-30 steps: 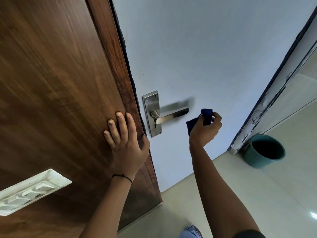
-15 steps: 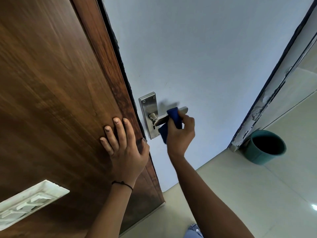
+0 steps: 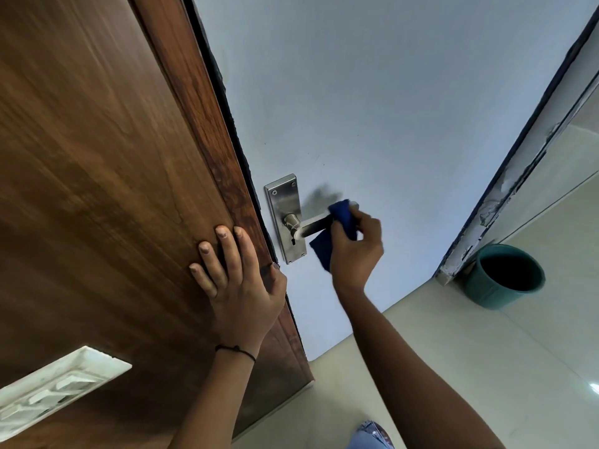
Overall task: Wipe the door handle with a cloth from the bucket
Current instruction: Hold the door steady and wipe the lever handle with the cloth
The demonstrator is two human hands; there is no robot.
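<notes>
the right hand [image 3: 355, 251] is closed around a blue cloth [image 3: 342, 218], which is wrapped over the outer end of the metal handle [image 3: 316, 223]. part of the cloth hangs below the handle, in front of the palm, its lower corner just right of the plate [image 3: 285, 218]. the handle's inner stretch, from the plate to the cloth, is bare and shiny. a keyhole shows on the plate just below the handle.

the left hand [image 3: 238, 280] holds nothing; it lies flat with fingers spread on the brown wood panel [image 3: 113, 189] left of the handle, thumb hooked at the panel's edge. a thin black band [image 3: 235, 350] circles that wrist.

the handle sits on a pale grey-blue door [image 3: 372, 108]. the green bucket [image 3: 507, 275] stands on the tiled floor [image 3: 453, 367], well right of the handle and lower, against the foot of a chipped frame [image 3: 505, 189]. its inside is dark, so its contents cannot be made out. a white switch plate [image 3: 55, 390] is set into the wood far below and left of the handle.
</notes>
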